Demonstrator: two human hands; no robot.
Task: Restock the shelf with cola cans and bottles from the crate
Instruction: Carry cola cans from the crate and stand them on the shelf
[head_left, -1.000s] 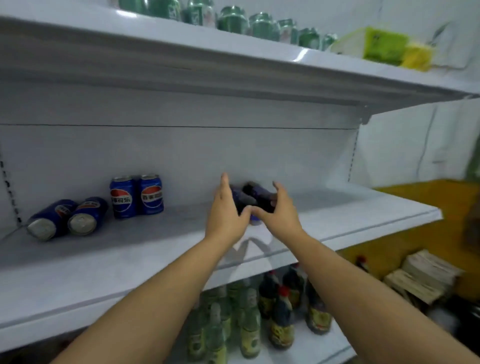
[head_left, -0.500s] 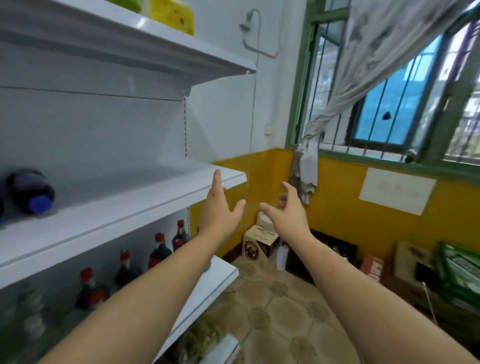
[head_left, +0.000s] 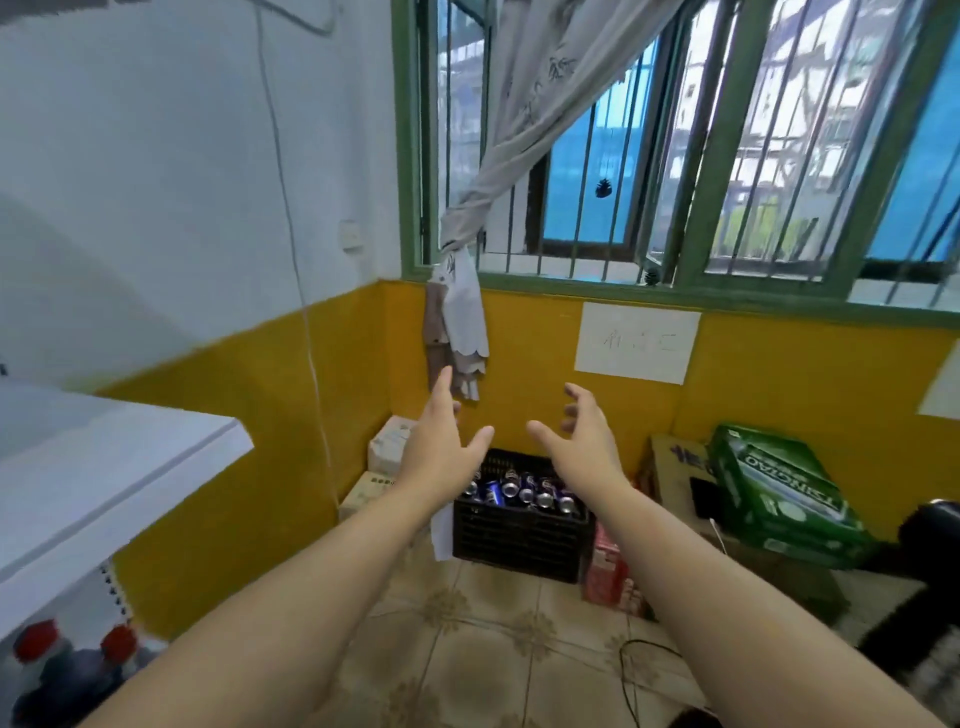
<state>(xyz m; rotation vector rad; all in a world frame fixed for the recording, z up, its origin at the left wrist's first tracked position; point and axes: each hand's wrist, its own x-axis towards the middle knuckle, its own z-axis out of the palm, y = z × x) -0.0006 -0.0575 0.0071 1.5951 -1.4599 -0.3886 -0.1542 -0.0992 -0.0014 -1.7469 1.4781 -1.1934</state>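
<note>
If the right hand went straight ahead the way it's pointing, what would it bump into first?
Probably the yellow wall under the window; the right hand points above the crate of cans, not into it. Depth is hard to judge.

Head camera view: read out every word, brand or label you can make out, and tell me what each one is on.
"TSINGTAO": on the green carton, where it reads upside down.
White sheet on the yellow wall: faint marks, unreadable.
Cans in the black crate: labels too small.
Pale boxes beside the crate: print too blurred.
</note>
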